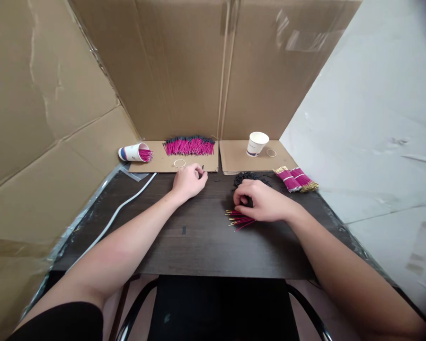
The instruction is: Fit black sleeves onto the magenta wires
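Note:
My left hand point(190, 181) rests at the front edge of the left cardboard sheet, its fingers curled in a pinch. A tiny dark piece shows by its fingertips, too small to name. My right hand point(264, 200) is curled over the table, thumb and fingers bent together; what they hold, if anything, is hidden. Under it lies a loose fan of magenta wires point(240, 219) with gold-coloured ends, partly covered by the hand. Just behind its knuckles is a pile of small black pieces point(247, 177). A dense row of magenta wires with black ends point(189, 146) lies beyond my left hand.
A paper cup point(129, 153) lies on its side at left with magenta wires inside. Another paper cup point(257, 143) stands upright at back right. Banded wire bundles point(296, 179) lie at right. A white cable point(119, 207) crosses the left side. Cardboard walls point(184, 66) enclose the back and left.

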The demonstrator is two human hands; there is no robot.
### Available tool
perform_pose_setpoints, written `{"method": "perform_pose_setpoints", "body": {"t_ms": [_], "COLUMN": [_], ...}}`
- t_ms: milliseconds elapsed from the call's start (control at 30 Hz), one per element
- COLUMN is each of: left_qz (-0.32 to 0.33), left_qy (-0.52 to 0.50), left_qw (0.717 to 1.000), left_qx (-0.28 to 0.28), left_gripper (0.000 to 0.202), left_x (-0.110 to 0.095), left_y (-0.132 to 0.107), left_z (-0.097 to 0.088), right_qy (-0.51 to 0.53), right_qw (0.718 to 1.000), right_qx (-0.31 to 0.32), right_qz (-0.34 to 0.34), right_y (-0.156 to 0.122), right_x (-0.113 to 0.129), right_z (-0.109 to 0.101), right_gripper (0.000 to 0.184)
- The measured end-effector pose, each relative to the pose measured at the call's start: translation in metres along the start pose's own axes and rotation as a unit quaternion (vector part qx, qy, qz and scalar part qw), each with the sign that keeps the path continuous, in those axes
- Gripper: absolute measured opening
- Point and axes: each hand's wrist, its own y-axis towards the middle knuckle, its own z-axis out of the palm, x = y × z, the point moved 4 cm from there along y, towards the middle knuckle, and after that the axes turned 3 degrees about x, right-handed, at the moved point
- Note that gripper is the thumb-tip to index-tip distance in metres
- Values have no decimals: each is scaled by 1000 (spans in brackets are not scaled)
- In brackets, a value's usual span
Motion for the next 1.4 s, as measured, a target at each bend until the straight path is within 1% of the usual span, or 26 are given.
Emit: {"method": "perform_pose_setpoints", "body": {"t_ms": [67, 133, 167, 233, 400, 600, 700, 867, 1133, 1300, 1400], "left_qz": [82, 153, 176, 202, 221, 237, 250, 270, 277, 293, 289], "left_qy": [3, 4, 4, 4, -3, -2, -1, -11, 0, -6, -46], "left_qw": [997, 988, 984, 979, 975, 971, 967, 962, 957, 952, 953], "left_qx": [3, 11, 16, 27, 34, 41, 42, 46, 86, 87, 77], "left_gripper": [12, 14, 16, 18, 17, 15, 15, 15, 11, 11, 9], "left_x": [-9, -16, -17, -17, -12, -13, -13, -17, -27, -30, -33], "left_y": [-4, -8, -9, -9, -7, -7, -8, -10, -16, -19, -24], "left_z": [3, 8, 11, 16, 21, 23, 25, 24, 21, 18, 18], "right_qy": [-10, -19, -21, -23, -31, -31, -35, -42, -23, -34, -31], "right_qw": [1000, 999, 999, 999, 998, 993, 992, 992, 992, 995, 994], "right_qx": [28, 39, 41, 46, 62, 108, 119, 120, 121, 94, 99], "right_qz": [-8, -14, -13, -7, 4, 26, 32, 25, 6, 19, 22], "right_y": [-1, -1, -1, -1, 0, 1, 1, 0, 1, 0, 0], "right_x": [2, 2, 2, 1, 4, 10, 12, 16, 20, 16, 14], "right_z": [1, 5, 7, 11, 16, 19, 21, 25, 25, 24, 27], "right_gripper": [20, 23, 24, 25, 24, 17, 14, 14, 16, 10, 9]}}
